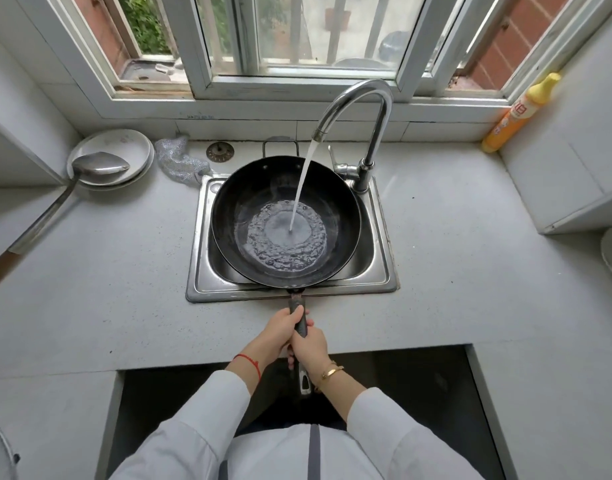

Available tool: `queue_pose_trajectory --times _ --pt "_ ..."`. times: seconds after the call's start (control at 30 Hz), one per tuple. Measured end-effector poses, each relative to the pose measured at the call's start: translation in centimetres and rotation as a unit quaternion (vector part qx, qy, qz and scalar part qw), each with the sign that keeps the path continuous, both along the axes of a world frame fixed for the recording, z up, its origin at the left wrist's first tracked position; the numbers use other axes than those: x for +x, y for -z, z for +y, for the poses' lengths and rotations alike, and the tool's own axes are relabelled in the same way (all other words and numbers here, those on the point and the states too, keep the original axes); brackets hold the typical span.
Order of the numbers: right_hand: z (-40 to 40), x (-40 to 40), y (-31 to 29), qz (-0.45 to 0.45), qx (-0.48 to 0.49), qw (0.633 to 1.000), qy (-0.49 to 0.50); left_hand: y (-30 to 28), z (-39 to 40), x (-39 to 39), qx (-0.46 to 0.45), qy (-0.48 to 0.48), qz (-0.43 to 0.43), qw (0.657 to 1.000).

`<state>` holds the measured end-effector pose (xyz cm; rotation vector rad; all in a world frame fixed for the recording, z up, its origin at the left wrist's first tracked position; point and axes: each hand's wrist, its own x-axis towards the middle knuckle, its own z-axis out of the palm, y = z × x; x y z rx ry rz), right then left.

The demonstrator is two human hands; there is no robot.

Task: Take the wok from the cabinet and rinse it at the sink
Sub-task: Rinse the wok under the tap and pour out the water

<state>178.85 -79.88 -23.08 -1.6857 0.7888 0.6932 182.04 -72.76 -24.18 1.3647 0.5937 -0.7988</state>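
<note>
Right, wok [285, 220] sat over sink [207, 285], tap [360, 109] stream hit its middle, water pooled inside. Both hands gripped wok handle [301, 327] above desk [124, 271]: left hand [280, 325] nearer pan, right hand [309, 346] behind it. Ladle [90, 168] lay across plates [124, 143] at left, detergent bottle [519, 112] far right.

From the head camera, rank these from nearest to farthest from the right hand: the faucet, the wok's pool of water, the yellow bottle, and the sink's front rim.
From the right hand, which grips the wok handle:
1. Sink's front rim, just ahead.
2. Pool of water, in the wok's middle.
3. Faucet, behind the sink, right.
4. Yellow bottle, far right corner by the window.
</note>
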Motion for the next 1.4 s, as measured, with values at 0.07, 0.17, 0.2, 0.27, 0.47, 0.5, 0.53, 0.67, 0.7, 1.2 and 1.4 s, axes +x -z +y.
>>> queue_pose_trajectory --times 0.07,0.17,0.2,0.27,0.47,0.5,0.53,0.67,0.7,1.2,1.4 --pt "0.2 -0.2 -0.4 -0.022 -0.037 0.999 0.002 -0.2 -0.2 0.1 -0.009 -0.009 -0.002 1.000" --pt "0.4 -0.8 -1.0 -0.043 -0.071 0.996 0.012 -0.2 -0.3 -0.2 -0.024 -0.024 0.001 0.999" --pt "0.4 -0.9 -1.2 -0.047 -0.076 0.996 0.014 -0.2 -0.2 -0.3 -0.027 -0.025 0.001 0.999" --pt "0.4 -1.1 -1.6 -0.059 -0.080 0.995 0.013 -0.5 -0.1 -0.6 -0.048 -0.025 -0.007 0.998" --pt "0.0 -1.9 -2.6 -0.074 -0.103 0.992 0.007 -1.5 -0.2 -1.4 -0.110 -0.023 -0.021 0.993" --pt "0.0 -2.2 -2.7 -0.078 -0.103 0.992 0.008 -1.5 -0.2 -1.5 -0.119 -0.021 -0.022 0.992" --pt "-0.2 -2.4 -2.8 -0.085 -0.099 0.991 0.011 -1.6 -0.4 -1.6 -0.123 -0.021 -0.023 0.992" --pt "-0.8 -2.6 -3.2 -0.099 -0.078 0.992 0.012 -2.4 -0.9 -1.7 -0.062 0.011 -0.078 0.995" --pt "-0.9 -2.4 -3.3 -0.099 -0.073 0.992 0.011 -2.6 -1.0 -1.7 -0.039 0.018 -0.097 0.994" --pt "-1.1 -0.4 -5.4 -0.051 -0.034 0.998 -0.013 -4.6 -0.9 -0.7 0.045 -0.028 -0.127 0.990" --pt "-1.3 -0.5 -5.6 -0.089 -0.069 0.993 -0.022 -5.1 -1.2 -0.3 -0.061 -0.048 -0.090 0.993"
